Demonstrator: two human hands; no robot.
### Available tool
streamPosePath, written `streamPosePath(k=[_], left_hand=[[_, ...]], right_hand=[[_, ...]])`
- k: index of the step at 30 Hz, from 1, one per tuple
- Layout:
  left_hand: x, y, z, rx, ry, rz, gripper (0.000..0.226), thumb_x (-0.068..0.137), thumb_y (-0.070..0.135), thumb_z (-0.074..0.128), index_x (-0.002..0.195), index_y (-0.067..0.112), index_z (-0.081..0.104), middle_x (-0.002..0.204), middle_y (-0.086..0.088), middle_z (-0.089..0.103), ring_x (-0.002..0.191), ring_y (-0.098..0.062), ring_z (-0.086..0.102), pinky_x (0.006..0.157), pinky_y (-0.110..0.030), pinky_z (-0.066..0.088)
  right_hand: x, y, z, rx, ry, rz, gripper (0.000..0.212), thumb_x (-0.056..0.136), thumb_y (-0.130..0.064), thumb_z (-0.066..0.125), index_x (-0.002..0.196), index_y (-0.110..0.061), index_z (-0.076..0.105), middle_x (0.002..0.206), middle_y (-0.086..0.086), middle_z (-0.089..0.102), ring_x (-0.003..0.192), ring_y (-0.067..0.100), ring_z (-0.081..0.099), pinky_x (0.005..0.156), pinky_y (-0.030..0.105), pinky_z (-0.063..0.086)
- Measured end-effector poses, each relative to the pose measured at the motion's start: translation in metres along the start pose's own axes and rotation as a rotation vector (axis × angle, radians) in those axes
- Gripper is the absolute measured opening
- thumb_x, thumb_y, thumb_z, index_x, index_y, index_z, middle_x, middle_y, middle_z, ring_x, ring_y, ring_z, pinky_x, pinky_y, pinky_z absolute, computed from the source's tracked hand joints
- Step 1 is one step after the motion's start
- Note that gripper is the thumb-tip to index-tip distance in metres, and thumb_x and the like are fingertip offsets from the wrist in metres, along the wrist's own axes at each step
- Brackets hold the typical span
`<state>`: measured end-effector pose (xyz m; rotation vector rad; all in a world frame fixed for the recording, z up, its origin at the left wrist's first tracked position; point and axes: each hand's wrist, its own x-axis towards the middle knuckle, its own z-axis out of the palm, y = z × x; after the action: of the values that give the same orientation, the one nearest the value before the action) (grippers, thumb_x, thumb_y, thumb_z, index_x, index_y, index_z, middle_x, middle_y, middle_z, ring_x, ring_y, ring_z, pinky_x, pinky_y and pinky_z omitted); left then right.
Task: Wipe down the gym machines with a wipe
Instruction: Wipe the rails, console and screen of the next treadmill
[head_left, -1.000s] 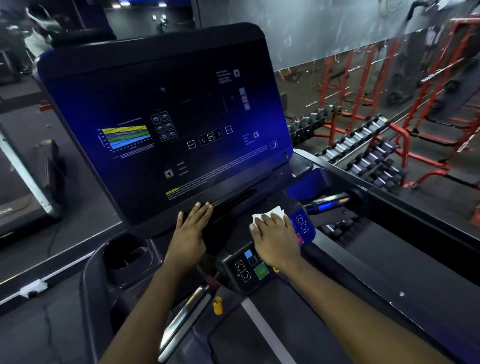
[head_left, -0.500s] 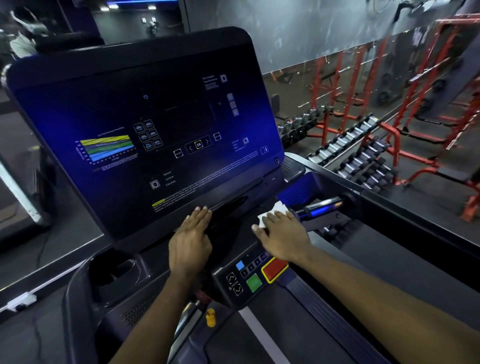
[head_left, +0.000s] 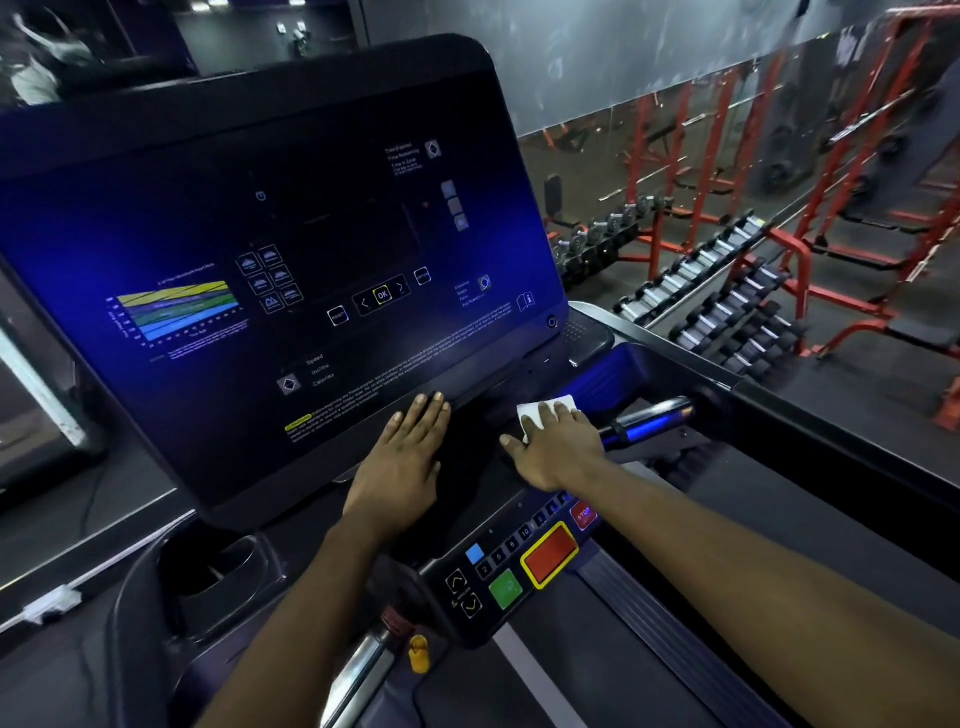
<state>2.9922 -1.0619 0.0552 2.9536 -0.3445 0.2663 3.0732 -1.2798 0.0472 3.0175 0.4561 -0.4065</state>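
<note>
I stand at a treadmill whose large dark console screen (head_left: 291, 270) tilts toward me. My right hand (head_left: 558, 449) lies flat with straight fingers on a white wipe (head_left: 532, 413), pressing it onto the black ledge just below the screen's right end. Only the wipe's far corner shows past my fingers. My left hand (head_left: 402, 457) rests flat on the same ledge, fingertips at the screen's lower edge. The button panel (head_left: 519, 566) with green, red and blue keys sits below my right wrist.
A shiny handlebar grip (head_left: 649, 421) juts out right of the wipe. A cup holder (head_left: 218, 566) is sunk into the left of the console. Dumbbell racks (head_left: 727, 301) and red frames (head_left: 810, 208) stand on the floor to the right. A yellow safety clip (head_left: 418, 654) hangs below the panel.
My right hand has slid the wipe up and to the right, off the button panel onto the ledge under the screen. The left hand has stayed in place.
</note>
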Motion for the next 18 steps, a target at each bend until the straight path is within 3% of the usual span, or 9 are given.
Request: streamPosePath(k=[5,10,15,18], left_hand=[[0.003,-0.002,-0.007,-0.034,-0.081,0.008,0.073,0.103,0.015,0.042,0.160,0.020,-0.004,0.164,0.009,-0.015,0.149,-0.008,-0.026,0.117,-0.022,-0.021],[0.005,-0.002,-0.010,-0.038,-0.114,0.014,0.076,0.102,0.012,0.044,0.160,0.019,-0.005,0.163,0.009,-0.018,0.147,-0.008,-0.027,0.113,-0.020,-0.024],[0.006,-0.001,-0.012,-0.039,-0.136,0.013,0.076,0.102,0.012,0.043,0.160,0.019,-0.006,0.164,0.008,-0.018,0.148,-0.008,-0.028,0.113,-0.020,-0.025],[0.006,-0.001,-0.012,-0.028,-0.139,0.012,0.077,0.102,0.013,0.044,0.160,0.018,-0.007,0.164,0.007,-0.018,0.148,-0.009,-0.028,0.114,-0.021,-0.024]], right_hand=[[0.016,-0.001,-0.012,0.128,-0.039,0.077,0.085,0.101,-0.067,0.017,0.161,-0.007,0.012,0.169,0.012,0.008,0.155,0.031,0.012,0.125,0.044,0.014],[0.001,-0.018,0.003,0.011,0.012,0.101,0.092,0.099,-0.069,0.017,0.158,0.001,0.015,0.167,0.019,0.013,0.154,0.032,0.013,0.125,0.043,0.010],[0.021,-0.017,-0.018,0.106,-0.064,0.190,0.092,0.100,-0.069,0.018,0.159,0.001,0.011,0.168,0.017,0.007,0.155,0.031,0.010,0.125,0.042,0.010],[0.012,-0.026,-0.003,0.006,-0.046,0.128,0.095,0.099,-0.069,0.016,0.158,0.004,0.008,0.167,0.022,0.005,0.156,0.033,0.004,0.126,0.043,0.003]])
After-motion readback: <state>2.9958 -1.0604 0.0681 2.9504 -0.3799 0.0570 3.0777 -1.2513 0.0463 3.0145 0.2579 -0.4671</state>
